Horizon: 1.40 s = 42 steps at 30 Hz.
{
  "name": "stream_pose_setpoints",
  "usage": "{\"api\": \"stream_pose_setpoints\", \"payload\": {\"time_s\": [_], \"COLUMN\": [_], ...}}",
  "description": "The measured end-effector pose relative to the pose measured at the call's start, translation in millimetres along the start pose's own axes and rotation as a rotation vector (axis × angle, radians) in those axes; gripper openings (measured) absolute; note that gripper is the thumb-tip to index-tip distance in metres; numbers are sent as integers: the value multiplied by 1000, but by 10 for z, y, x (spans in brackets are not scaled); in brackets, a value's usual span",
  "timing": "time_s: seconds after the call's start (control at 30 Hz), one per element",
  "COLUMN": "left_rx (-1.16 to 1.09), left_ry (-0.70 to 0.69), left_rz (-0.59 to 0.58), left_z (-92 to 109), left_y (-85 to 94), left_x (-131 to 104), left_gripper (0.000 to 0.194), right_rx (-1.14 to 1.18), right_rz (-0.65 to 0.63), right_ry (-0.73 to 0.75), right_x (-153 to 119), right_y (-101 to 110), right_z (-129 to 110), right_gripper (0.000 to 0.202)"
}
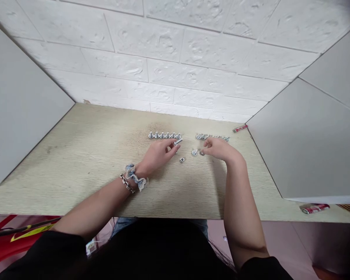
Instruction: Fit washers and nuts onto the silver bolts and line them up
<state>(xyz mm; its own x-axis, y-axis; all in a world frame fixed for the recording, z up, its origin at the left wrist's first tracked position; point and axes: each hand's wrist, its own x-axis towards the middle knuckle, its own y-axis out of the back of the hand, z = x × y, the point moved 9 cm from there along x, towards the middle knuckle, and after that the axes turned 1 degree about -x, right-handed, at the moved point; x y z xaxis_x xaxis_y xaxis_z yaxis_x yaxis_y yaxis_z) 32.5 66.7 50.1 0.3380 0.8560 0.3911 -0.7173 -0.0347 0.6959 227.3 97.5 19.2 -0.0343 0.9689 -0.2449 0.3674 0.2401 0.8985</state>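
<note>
My left hand (161, 152) pinches a silver bolt (178, 142) between thumb and fingers, its shank pointing up to the right. The fingers of my right hand (218, 148) are closed on a small metal washer (202, 153) at the tabletop. Just left of it lies another washer with a bolt-like piece (195, 152) on it. A loose nut (182, 160) rests nearer to me, between the hands. Behind my left hand, several bolts with washers (162, 135) stand upright in a row. More bolts and small hardware (203, 137) lie behind my right hand, partly hidden by it.
The pale wooden table (84, 155) meets a white brick wall (163, 70) at the back. Grey panels close off the left (26, 97) and right (306, 144). A red battery-like cylinder (240, 128) lies at the back right, another (315, 209) near the front right edge.
</note>
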Motion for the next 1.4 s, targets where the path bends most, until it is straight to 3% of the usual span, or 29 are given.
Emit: {"api": "stream_pose_setpoints", "payload": {"time_s": [0.13, 0.3, 0.63, 0.73, 0.83, 0.97, 1.1, 1.4], "left_rx": [18, 29, 33, 33, 42, 60, 70, 89], "left_ry": [-4, -15, -12, -11, -3, -23, -80, -114], "left_rz": [23, 32, 23, 20, 0, -15, -40, -96], "left_z": [2, 3, -3, -15, -30, -12, 40, 8], "left_y": [14, 14, 6, -2, -23, -36, -66, -139], "left_x": [-3, -4, -5, -7, -9, -13, -24, -31], "left_gripper": [24, 24, 22, 24, 27, 29, 25, 26], "right_rx": [-117, -195, -197, -134, 11, 284, 467, 494], "right_rz": [-75, -122, -108, -35, 44, 7, 10, -21], "right_ry": [-57, 2, -12, -1, 101, 282, 372, 418], "right_x": [13, 64, 70, 50, -16, -136, -191, -234], "right_y": [-122, -223, -228, -133, -5, 40, 31, -32], "right_z": [45, -10, 6, -24, -172, -457, -641, -782], "right_gripper": [18, 9, 13, 4, 10, 16, 20, 18]}}
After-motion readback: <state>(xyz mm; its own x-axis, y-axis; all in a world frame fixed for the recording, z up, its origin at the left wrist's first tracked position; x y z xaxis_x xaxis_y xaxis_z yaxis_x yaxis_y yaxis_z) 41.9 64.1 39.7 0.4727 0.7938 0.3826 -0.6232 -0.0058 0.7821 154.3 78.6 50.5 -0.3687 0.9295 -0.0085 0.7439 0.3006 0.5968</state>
